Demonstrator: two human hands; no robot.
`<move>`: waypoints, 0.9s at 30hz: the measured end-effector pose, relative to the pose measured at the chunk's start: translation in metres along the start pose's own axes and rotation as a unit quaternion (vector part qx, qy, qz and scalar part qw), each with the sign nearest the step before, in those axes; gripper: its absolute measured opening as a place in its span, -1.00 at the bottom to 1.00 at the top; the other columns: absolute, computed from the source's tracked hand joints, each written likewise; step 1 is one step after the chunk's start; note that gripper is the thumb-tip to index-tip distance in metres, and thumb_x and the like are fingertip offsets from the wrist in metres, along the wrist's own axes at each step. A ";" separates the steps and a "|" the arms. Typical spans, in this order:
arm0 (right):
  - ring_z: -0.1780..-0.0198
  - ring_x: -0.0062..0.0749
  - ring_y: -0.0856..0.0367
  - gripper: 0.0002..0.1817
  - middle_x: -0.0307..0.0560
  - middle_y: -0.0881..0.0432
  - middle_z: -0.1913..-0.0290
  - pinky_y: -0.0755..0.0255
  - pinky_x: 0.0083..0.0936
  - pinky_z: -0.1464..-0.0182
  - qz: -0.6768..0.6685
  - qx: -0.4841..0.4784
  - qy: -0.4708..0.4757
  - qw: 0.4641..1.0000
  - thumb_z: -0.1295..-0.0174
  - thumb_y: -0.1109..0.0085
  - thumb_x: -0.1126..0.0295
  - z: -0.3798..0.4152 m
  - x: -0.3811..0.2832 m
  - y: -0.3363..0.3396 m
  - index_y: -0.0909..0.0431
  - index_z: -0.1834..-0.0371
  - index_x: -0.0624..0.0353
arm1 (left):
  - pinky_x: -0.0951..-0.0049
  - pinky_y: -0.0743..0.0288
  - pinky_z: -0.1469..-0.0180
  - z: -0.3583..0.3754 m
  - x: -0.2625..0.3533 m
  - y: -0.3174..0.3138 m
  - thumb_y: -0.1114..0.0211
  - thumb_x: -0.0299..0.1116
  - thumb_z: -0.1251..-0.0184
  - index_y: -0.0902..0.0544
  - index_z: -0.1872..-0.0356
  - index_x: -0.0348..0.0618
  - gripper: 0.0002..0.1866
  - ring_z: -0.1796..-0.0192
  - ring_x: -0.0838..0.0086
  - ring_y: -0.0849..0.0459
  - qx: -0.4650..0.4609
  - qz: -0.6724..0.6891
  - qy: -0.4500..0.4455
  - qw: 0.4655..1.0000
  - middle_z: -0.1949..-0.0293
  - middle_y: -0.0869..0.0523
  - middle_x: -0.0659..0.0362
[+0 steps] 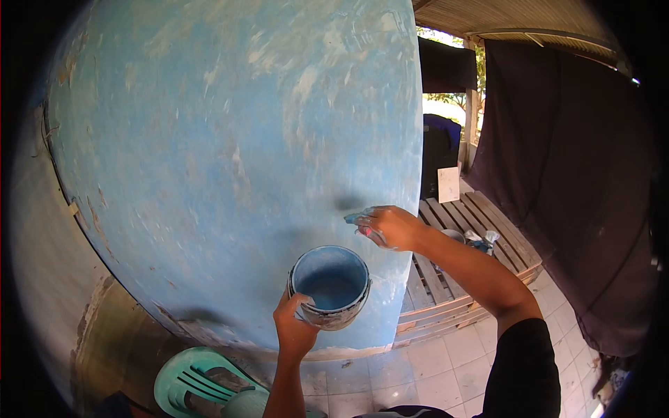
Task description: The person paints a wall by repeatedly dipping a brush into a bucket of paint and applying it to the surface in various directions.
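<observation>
My left hand (295, 324) grips a small round bucket (348, 317) by its side, with the thumb over the rim. Blue paint coats the bucket's inner wall, and a pool of blue lies at its bottom. Up and to the right of it, my right hand (390, 228) is closed close to the blue wall (230, 139), its fingers smeared with blue. A blue-coated tip and a bit of pink show at those fingers; I cannot tell what the held thing is. The wall's paint is streaky, with pale and scraped patches.
A green plastic chair (188, 373) stands at the lower left on a tiled floor (432, 355). To the right, a slatted wooden platform (481, 223) bears a pale board (449, 184) and small items behind my right arm. Dark cloth (557, 174) hangs at the far right.
</observation>
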State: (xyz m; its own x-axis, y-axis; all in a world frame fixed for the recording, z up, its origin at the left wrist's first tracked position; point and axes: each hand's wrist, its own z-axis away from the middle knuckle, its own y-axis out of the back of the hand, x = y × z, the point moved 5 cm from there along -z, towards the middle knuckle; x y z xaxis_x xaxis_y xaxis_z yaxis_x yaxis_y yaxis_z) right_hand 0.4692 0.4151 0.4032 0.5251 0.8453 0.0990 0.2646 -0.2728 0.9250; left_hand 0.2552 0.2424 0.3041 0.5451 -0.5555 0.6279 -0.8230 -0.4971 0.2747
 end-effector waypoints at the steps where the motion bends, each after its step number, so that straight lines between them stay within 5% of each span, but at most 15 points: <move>1: -0.15 -0.02 -0.74 -0.57 0.09 -0.77 -0.11 -0.67 -0.21 -0.20 -0.005 -0.003 0.002 1.000 -0.19 -0.36 0.50 0.007 0.009 -0.006 -0.70 -0.18 0.19 | 0.23 -0.62 -0.14 0.002 -0.002 -0.007 -0.70 -0.68 0.19 -0.61 0.19 -0.14 -0.49 -0.11 0.14 -0.78 -0.002 0.002 0.004 1.000 -0.03 -0.79 0.00; 3: -0.06 0.04 -0.76 -0.57 0.03 -0.80 -0.06 -0.67 -0.20 -0.15 0.102 0.141 0.094 0.980 -0.22 -0.37 0.46 0.018 0.032 0.002 -0.71 -0.19 0.17 | 0.22 -0.62 -0.16 0.004 -0.001 -0.015 -0.69 -0.68 0.19 -0.61 0.18 -0.14 -0.48 -0.12 0.14 -0.78 -0.005 -0.001 0.008 1.000 -0.04 -0.79 -0.01; 5: -0.01 0.07 -0.76 -0.54 0.13 -0.77 -0.11 -0.69 -0.19 -0.12 0.034 0.220 0.016 0.975 -0.15 -0.39 0.57 0.023 0.043 0.047 -0.72 -0.18 0.17 | 0.21 -0.61 -0.18 0.001 0.003 -0.024 -0.69 -0.69 0.20 -0.60 0.18 -0.14 -0.47 -0.15 0.13 -0.77 -0.015 -0.008 0.007 1.000 -0.05 -0.78 -0.01; 7: 0.01 0.12 -0.77 -0.55 0.18 -0.78 -0.06 -0.70 -0.17 -0.07 0.096 0.337 0.050 0.935 -0.13 -0.40 0.61 0.028 0.043 0.076 -0.72 -0.15 0.19 | 0.22 -0.62 -0.18 -0.004 0.011 -0.031 -0.65 -0.69 0.16 -0.61 0.20 -0.19 -0.53 -0.14 0.09 -0.77 0.000 -0.001 0.007 1.000 -0.06 -0.77 -0.06; 10: 0.02 0.16 -0.78 -0.56 0.21 -0.78 -0.04 -0.71 -0.16 -0.03 0.025 0.382 0.018 0.924 -0.12 -0.40 0.64 0.031 0.052 0.082 -0.71 -0.13 0.22 | 0.20 -0.63 -0.19 -0.007 0.015 -0.043 -0.65 -0.67 0.13 -0.62 0.22 -0.23 -0.57 -0.16 0.02 -0.75 0.021 0.003 -0.005 1.000 -0.10 -0.74 -0.13; 14: 0.06 0.17 -0.79 -0.60 0.26 -0.78 -0.01 -0.70 -0.21 -0.05 0.013 0.313 0.026 0.949 -0.12 -0.41 0.65 0.038 0.043 0.055 -0.72 -0.08 0.27 | 0.13 -0.62 -0.25 -0.005 0.017 -0.048 -0.76 -0.57 0.20 -0.61 0.24 -0.21 -0.50 -0.26 -0.09 -0.71 0.004 -0.042 -0.021 0.999 -0.23 -0.68 -0.21; 17: 0.19 0.11 -0.78 -0.67 0.23 -0.79 0.11 -0.68 -0.27 0.03 -0.138 0.331 0.060 0.932 -0.22 -0.41 0.54 0.054 0.019 0.074 -0.73 -0.07 0.32 | 0.07 -0.61 -0.30 -0.003 0.012 -0.050 -0.80 -0.53 0.29 -0.61 0.29 -0.20 -0.47 -0.37 -0.18 -0.63 0.019 -0.049 -0.045 0.998 -0.36 -0.60 -0.28; 20: 0.24 -0.29 -0.81 -0.81 0.11 -0.83 0.19 -0.66 -0.42 0.10 -0.374 0.302 -0.017 0.877 -0.27 -0.48 0.47 0.073 0.004 0.086 -0.78 0.14 0.36 | 0.05 -0.57 -0.35 -0.003 0.009 -0.049 -0.79 -0.55 0.34 -0.61 0.32 -0.20 -0.48 -0.45 -0.23 -0.56 0.027 -0.074 -0.052 0.996 -0.44 -0.51 -0.35; 23: 0.22 -0.35 -0.80 -0.80 0.05 -0.83 0.20 -0.65 -0.45 0.11 -0.421 0.190 0.003 0.887 -0.28 -0.48 0.44 0.083 -0.016 0.084 -0.78 0.11 0.33 | 0.01 -0.52 -0.41 0.001 0.001 -0.051 -0.78 -0.55 0.37 -0.62 0.34 -0.20 -0.49 -0.49 -0.27 -0.51 0.030 -0.052 -0.041 0.997 -0.48 -0.47 -0.38; 27: 0.19 -0.16 -0.80 -0.72 0.09 -0.82 0.15 -0.65 -0.37 0.09 -0.364 0.163 0.077 0.914 -0.20 -0.54 0.45 0.082 -0.031 0.054 -0.77 0.03 0.26 | 0.00 -0.47 -0.45 0.000 0.009 -0.051 -0.76 -0.55 0.40 -0.61 0.36 -0.21 -0.49 -0.49 -0.31 -0.49 0.037 -0.058 -0.080 0.994 -0.45 -0.49 -0.41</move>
State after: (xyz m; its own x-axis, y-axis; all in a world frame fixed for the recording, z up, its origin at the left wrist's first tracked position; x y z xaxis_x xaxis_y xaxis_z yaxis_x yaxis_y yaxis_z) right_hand 0.5335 0.3363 0.4194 -0.0001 0.9053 -0.4247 0.7388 0.2863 0.6101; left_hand 0.3026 0.2624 0.2955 0.6590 -0.5872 0.4700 -0.7422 -0.6086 0.2805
